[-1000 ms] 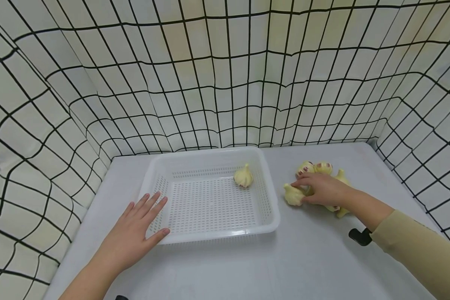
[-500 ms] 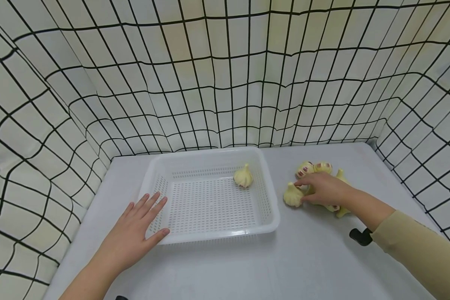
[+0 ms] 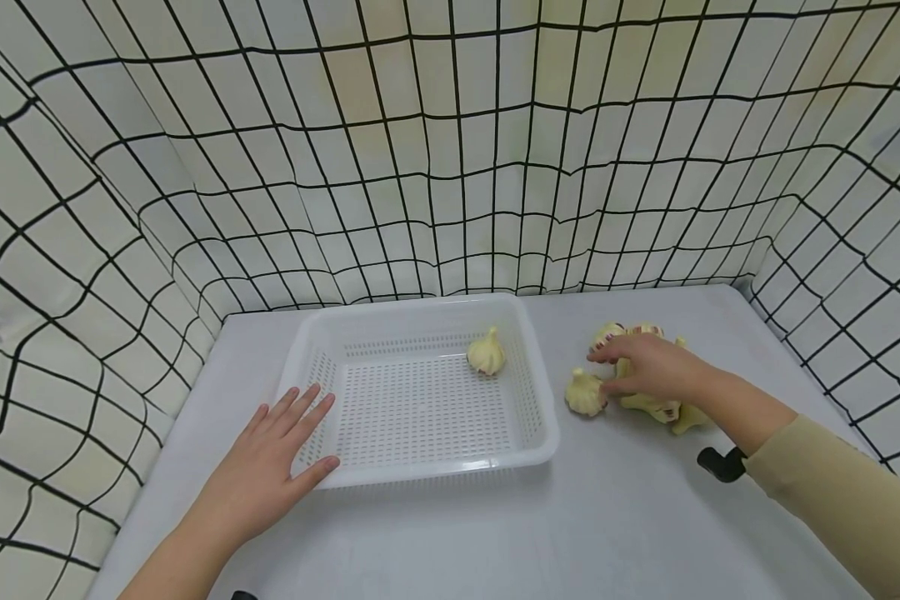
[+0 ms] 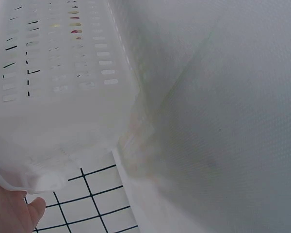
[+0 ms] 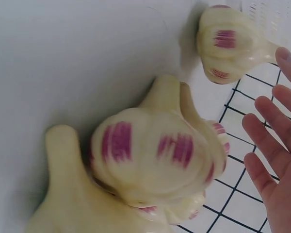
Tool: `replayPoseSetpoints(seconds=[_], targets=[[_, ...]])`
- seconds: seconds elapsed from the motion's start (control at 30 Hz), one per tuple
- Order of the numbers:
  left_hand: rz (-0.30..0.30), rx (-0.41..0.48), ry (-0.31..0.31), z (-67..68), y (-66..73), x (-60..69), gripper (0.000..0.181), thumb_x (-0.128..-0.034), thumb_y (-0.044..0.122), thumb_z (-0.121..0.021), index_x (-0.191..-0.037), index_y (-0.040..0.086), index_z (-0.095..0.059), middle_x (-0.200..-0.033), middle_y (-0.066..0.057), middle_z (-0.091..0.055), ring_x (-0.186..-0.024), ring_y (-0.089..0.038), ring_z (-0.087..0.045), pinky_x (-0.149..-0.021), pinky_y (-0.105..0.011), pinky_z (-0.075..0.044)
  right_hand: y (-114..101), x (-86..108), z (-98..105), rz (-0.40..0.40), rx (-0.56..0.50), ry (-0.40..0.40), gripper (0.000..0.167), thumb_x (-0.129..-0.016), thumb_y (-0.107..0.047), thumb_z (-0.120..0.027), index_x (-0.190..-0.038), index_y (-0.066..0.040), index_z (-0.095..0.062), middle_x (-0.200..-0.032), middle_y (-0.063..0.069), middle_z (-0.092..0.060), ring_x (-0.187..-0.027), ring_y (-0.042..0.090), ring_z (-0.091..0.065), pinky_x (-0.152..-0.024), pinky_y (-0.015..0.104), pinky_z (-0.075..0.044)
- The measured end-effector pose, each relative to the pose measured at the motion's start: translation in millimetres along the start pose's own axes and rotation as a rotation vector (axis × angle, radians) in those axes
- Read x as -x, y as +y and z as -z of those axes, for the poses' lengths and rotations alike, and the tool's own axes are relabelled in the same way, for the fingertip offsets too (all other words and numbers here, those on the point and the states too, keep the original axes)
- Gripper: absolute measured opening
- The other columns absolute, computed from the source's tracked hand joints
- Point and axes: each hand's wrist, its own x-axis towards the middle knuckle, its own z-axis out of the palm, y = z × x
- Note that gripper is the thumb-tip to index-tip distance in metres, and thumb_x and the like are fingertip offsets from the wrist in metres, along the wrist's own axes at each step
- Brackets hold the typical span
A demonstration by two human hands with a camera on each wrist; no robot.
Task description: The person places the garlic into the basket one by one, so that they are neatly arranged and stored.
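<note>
My left hand (image 3: 262, 475) lies with straight, spread fingers at the left front corner of a white perforated plastic basket (image 3: 450, 472); in the left wrist view only part of that hand (image 4: 9, 211) shows beneath the basket wall (image 4: 53, 121). One garlic bulb (image 3: 486, 354) sits inside the basket at its right. Over a cluster of garlic bulbs (image 3: 648, 407) to the right is my right hand (image 3: 656, 367), partly hiding them. Its thumb is close to a single garlic bulb (image 3: 585, 393) beside the cluster. The right wrist view shows extended fingers (image 5: 269, 128) holding nothing, near purple-streaked bulbs (image 5: 150, 150).
Black netting (image 3: 461, 175) over white walls encloses the back and sides of the table (image 3: 450, 542). A small black object (image 3: 720, 465) is by the right sleeve (image 3: 832, 500). Table surface extends in front of the basket.
My right hand has shifted slightly right and up, and its fingers have come away from the single garlic bulb, which now stands free on the table. The left hand stays in place.
</note>
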Motion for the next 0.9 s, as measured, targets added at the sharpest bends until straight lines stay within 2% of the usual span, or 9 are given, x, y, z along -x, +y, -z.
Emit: replayPoseSetpoints(seconds=[0.17, 0.33, 0.47, 0.7, 0.9], targets=[[0.002, -0.004, 0.000, 0.7, 0.1, 0.7, 0.076, -0.0948, 0.057, -0.057, -0.157, 0.022, -0.031, -0.162, -0.009, -0.028, -0.147, -0.036, -0.023, -0.119, -0.057, -0.013, -4.5, -5.4, 3.7, 0.012, 0.005, -0.010, 0.048, -0.088, -0.036, -0.076, -0.129, -0.011, -0.068, -0.127, 0.005, -0.066, -0.123, 0.030, -0.056, -0.104, 0.055, -0.042], [0.001, -0.010, -0.002, 2.1, 1.3, 1.6, 0.075, -0.0946, 0.054, -0.059, -0.157, 0.021, -0.032, -0.162, -0.009, -0.028, -0.147, -0.037, -0.024, -0.120, -0.057, -0.012, -13.0, -14.2, 4.5, 0.010, 0.018, -0.037, 0.046, -0.089, -0.040, -0.074, -0.128, -0.016, -0.069, -0.125, 0.001, -0.066, -0.115, 0.025, -0.062, -0.095, 0.049, -0.052], [-0.005, -0.021, -0.008, 3.5, 1.9, 1.2, 0.075, -0.0943, 0.054, -0.059, -0.157, 0.022, -0.032, -0.161, -0.008, -0.028, -0.146, -0.037, -0.025, -0.116, -0.061, -0.018, -17.8, -20.0, 3.0, 0.019, 0.039, -0.053, 0.043, -0.090, -0.041, -0.072, -0.126, -0.018, -0.070, -0.124, 0.000, -0.065, -0.109, 0.023, -0.064, -0.089, 0.045, -0.056], [0.011, -0.027, -0.050, 4.3, 1.3, -0.6, 0.077, -0.0939, 0.056, -0.058, -0.157, 0.022, -0.031, -0.163, -0.007, -0.025, -0.148, -0.036, -0.022, -0.119, -0.058, -0.014, -19.1, -26.2, -0.9, 0.019, 0.044, -0.084, 0.035, -0.092, -0.038, -0.071, -0.122, -0.021, -0.072, -0.121, -0.004, -0.067, -0.105, 0.018, -0.063, -0.086, 0.044, -0.054], [0.016, -0.033, -0.066, 2.9, -0.7, -1.3, 0.078, -0.0937, 0.058, -0.057, -0.157, 0.022, -0.030, -0.163, -0.007, -0.024, -0.149, -0.037, -0.020, -0.120, -0.058, -0.010, -23.1, -27.1, -2.3, 0.002, 0.048, -0.096, 0.028, -0.092, -0.033, -0.072, -0.118, -0.023, -0.074, -0.114, -0.009, -0.069, -0.095, 0.011, -0.061, -0.089, 0.055, -0.043]])
